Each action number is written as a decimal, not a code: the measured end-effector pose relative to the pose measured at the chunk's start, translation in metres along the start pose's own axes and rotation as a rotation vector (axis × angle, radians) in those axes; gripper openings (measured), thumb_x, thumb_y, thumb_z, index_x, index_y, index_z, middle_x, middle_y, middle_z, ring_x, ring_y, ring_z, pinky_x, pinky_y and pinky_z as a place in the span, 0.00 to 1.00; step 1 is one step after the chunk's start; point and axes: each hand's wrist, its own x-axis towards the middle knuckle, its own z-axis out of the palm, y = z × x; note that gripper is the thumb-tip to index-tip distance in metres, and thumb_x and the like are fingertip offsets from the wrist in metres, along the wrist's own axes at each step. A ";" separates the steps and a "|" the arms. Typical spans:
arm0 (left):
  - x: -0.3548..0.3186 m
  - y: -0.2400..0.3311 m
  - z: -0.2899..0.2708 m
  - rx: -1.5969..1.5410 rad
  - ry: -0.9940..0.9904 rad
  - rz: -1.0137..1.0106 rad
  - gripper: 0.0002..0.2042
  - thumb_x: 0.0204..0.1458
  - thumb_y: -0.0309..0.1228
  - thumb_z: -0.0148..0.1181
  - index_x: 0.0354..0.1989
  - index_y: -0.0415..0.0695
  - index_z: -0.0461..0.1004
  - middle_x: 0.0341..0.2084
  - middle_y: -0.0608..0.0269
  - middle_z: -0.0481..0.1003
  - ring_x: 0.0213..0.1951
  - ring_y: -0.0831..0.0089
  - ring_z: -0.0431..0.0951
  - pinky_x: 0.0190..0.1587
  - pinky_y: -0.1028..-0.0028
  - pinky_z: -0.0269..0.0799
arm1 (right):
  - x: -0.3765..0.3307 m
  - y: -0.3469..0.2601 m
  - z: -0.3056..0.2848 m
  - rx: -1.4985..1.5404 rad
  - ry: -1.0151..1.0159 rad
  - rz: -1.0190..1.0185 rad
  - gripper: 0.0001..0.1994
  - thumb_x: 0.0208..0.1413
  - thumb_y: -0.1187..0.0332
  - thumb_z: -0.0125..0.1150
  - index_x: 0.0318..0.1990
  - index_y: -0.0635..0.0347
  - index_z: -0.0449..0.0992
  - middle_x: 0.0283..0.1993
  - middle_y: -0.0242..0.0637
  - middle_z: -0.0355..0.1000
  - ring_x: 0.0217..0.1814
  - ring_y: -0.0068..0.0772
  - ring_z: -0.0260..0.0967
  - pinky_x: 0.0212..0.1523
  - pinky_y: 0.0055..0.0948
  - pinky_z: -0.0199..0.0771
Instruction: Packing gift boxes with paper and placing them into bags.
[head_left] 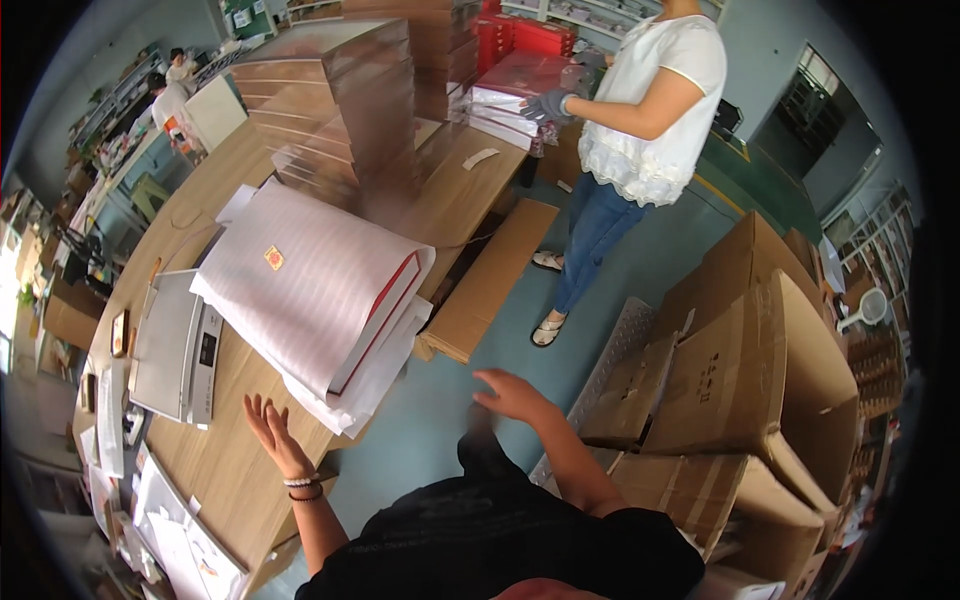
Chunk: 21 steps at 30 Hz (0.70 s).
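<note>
Both of my hands are free of any object. My left hand (277, 440) is open above the near edge of the wooden table, fingers spread, beside a large flat parcel. My right hand (510, 393) is raised in front of my body, over the floor; its fingers are bent a little and apart. The parcel (310, 270) is wrapped in thin white sheeting with a small gold and red sticker on top. At its right end a red-edged box shows through the opening. More loose white sheets (350, 415) lie under it and hang past the table edge.
A flat silver device (170, 345) with a dark display stands left on the table (255, 500). Film-wrapped brown boxes (310, 100) are stacked behind the parcel. Across, a person in grey gloves (550, 105) touches stacked red-topped packages (505, 85). Large cardboard cartons (720, 370) stand at right.
</note>
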 end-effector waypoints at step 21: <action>0.022 0.019 0.092 -0.099 -0.022 -0.320 0.29 0.48 0.29 0.51 0.61 0.38 0.54 0.50 0.57 0.65 0.50 0.68 0.64 0.52 0.73 0.60 | 0.283 -0.053 -0.101 0.617 -0.353 -0.150 0.38 0.53 0.47 0.52 0.64 0.65 0.50 0.66 0.49 0.49 0.69 0.41 0.43 0.65 0.32 0.44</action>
